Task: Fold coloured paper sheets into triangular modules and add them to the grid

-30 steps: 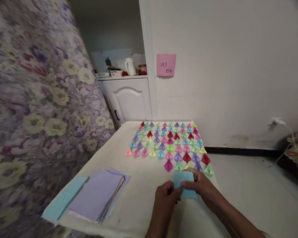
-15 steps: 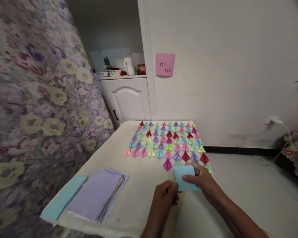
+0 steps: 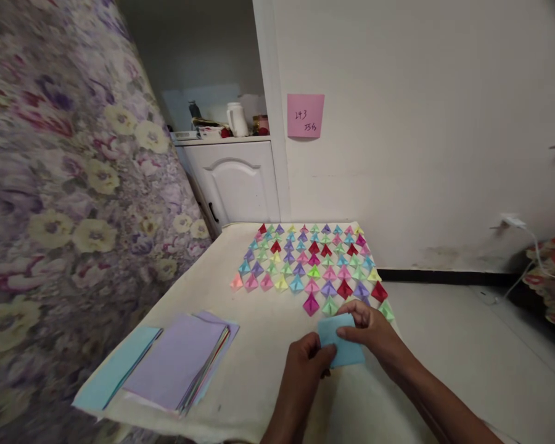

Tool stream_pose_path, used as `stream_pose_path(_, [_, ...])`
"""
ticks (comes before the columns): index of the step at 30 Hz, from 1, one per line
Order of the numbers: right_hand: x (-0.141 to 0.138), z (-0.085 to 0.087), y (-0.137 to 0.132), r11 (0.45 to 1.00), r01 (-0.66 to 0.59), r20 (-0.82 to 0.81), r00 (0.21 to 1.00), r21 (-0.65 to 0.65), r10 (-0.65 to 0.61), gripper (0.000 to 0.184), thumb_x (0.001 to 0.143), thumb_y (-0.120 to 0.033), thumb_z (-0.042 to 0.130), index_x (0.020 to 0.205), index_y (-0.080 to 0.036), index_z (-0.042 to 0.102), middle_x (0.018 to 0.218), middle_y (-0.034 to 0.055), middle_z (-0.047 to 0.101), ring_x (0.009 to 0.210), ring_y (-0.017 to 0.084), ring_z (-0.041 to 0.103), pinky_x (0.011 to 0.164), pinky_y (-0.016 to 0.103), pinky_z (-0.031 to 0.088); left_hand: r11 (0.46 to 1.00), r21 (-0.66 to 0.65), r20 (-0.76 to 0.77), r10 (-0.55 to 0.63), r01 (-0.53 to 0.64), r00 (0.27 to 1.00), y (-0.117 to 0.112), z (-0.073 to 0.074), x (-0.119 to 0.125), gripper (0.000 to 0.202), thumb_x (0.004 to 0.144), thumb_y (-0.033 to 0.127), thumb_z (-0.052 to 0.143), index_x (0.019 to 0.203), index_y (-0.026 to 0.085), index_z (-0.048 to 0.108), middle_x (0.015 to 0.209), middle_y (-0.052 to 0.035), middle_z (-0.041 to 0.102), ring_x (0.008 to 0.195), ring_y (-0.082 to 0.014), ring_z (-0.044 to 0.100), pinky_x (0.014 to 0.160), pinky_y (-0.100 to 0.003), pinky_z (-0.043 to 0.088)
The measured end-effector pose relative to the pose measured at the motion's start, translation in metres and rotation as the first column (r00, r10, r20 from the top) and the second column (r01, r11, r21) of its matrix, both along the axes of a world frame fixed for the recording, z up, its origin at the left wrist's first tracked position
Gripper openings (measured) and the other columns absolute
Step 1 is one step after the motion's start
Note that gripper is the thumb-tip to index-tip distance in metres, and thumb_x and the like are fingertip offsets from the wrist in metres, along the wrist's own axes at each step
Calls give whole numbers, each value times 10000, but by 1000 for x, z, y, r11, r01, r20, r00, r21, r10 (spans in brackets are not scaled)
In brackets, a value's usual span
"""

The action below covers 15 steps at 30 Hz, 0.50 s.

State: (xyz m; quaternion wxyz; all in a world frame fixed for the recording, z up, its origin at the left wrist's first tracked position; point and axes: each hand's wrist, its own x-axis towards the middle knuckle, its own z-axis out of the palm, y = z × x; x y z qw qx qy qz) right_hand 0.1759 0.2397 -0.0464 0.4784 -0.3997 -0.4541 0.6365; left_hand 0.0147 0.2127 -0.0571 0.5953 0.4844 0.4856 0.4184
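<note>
A light blue folded paper square [image 3: 346, 353] is held above the near right part of the table. My left hand [image 3: 309, 359] pinches its left edge, thumb on top. On the upper right edge, my right hand [image 3: 367, 327] grips the same paper between thumb and fingers. Just beyond the hands lie rows of small folded paper pieces in many colours, among them a magenta piece [image 3: 311, 304] and a light green piece [image 3: 330, 306]. The fingers under the paper are hidden.
On the table's left lie a stack of coloured paper [image 3: 176, 361] with purple on top and a pile of light blue paper [image 3: 120, 364]. A floral curtain [image 3: 83, 185] hangs along the left. Behind stand a white cabinet [image 3: 240, 179] and a wall with a pink note [image 3: 305, 116].
The paper square has shifted slightly left and tilted. My left thumb has moved further onto its face. The view has shifted a little.
</note>
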Motion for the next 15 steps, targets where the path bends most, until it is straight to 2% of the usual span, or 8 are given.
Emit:
stream_pose_path(5, [0, -2, 0, 999, -42, 6, 999, 14, 42, 317, 584, -250, 766, 803, -185, 545, 597, -53, 595, 483, 80, 507, 472, 195, 365, 998, -61, 73, -30, 35, 997, 0, 3, 1, 243, 634, 348, 684, 705, 123, 625, 545, 25, 503, 509, -103, 430, 487, -224, 315])
stream_pose_path(9, [-1, -3, -1, 999, -29, 42, 999, 18, 29, 309, 596, -280, 760, 803, -189, 549, 557, -66, 557, 459, 77, 480, 455, 194, 338, 995, -88, 140, -33, 46, 990, 0, 1, 1, 248, 619, 343, 702, 681, 118, 619, 536, 34, 480, 491, -84, 389, 483, -220, 284])
stream_pose_path(15, [-1, 1, -2, 999, 17, 75, 997, 30, -20, 292, 619, -317, 742, 815, -206, 556, 570, -68, 549, 469, 80, 467, 461, 200, 315, 990, -134, 139, -34, 53, 990, 1, -3, 2, 282, 581, 366, 724, 670, 122, 615, 517, 38, 474, 473, -82, 378, 468, -219, 260])
